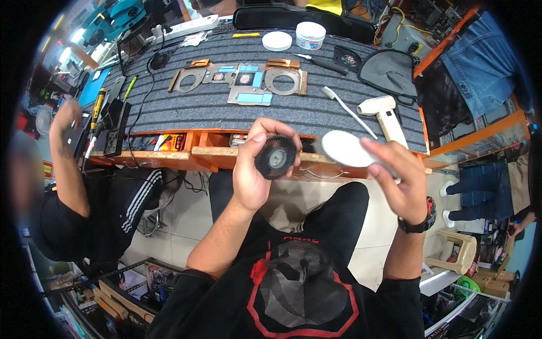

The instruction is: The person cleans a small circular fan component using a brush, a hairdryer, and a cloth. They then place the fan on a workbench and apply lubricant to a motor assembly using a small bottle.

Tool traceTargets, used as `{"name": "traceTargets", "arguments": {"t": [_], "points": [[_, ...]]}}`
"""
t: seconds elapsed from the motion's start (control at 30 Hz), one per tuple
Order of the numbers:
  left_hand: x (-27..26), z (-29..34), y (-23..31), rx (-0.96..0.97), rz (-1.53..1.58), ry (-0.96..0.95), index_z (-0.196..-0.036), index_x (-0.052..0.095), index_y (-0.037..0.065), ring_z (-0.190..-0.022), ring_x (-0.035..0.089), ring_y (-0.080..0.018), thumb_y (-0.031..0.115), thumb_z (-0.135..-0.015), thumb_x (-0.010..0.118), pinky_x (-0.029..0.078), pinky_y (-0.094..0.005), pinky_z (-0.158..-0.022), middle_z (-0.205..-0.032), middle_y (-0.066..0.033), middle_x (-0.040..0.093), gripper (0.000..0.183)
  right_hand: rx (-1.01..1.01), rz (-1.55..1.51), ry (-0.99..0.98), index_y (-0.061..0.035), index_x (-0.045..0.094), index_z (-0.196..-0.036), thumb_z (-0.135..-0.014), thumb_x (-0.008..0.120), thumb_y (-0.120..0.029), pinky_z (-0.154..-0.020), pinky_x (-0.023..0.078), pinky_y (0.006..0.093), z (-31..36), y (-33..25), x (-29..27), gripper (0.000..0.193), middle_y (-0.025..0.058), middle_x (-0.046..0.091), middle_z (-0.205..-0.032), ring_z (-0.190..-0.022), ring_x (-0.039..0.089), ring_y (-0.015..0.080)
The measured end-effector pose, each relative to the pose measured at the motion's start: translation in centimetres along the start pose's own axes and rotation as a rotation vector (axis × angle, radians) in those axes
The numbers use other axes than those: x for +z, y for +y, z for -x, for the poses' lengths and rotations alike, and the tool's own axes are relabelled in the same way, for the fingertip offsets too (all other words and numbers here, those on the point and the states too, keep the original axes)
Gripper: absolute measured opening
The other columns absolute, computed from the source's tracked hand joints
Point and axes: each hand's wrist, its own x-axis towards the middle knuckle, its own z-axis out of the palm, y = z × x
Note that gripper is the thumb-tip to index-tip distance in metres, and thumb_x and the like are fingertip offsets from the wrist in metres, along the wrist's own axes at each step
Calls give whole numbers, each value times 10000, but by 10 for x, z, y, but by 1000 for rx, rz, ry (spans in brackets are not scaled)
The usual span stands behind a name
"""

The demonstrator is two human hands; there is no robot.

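Between the fingers and thumb of my left hand (250,178) is a black blower fan wheel (275,157) with fine blades around a grey hub, its face turned up toward me. My right hand (403,181), with a dark watch at the wrist, grips a white oval-faced object (347,148), smeared by motion and of a kind I cannot make out. The two things are apart, both held above my lap at the bench's front edge. Beyond them on the bench lies a metal and copper heatsink (247,98) with blue pads and two round openings.
A toothbrush (350,113) and a cream handheld blower (388,116) lie at the right of the striped bench mat (197,116). Farther back are a white tub (310,37), a white lid (276,40) and a fan housing (346,58). Another person's arm (70,164) is at the left.
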Motion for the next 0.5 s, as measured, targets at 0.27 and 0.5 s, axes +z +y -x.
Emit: {"name": "traceTargets", "arguments": {"t": [0.27,0.5], "points": [[10,-5,-10,253,-307,-37,-996,502,-17,-920,540,-215,323,-977,335,430,-341,-872,-998,-167,557,379,-120,47,44,-132,709,-1225,-795,732,-21,-716,400,327,-1,4,40,445,40,652,-887,-772,579,204],[4,3,1,264,-580,-231,-1018,513,-42,-905,496,-194,332,-946,345,404,-319,-852,-989,-156,527,416,-189,174,-145,-195,751,-1162,-753,714,-7,-690,413,325,-13,-5,10,452,14,587,-825,-769,559,206]]}}
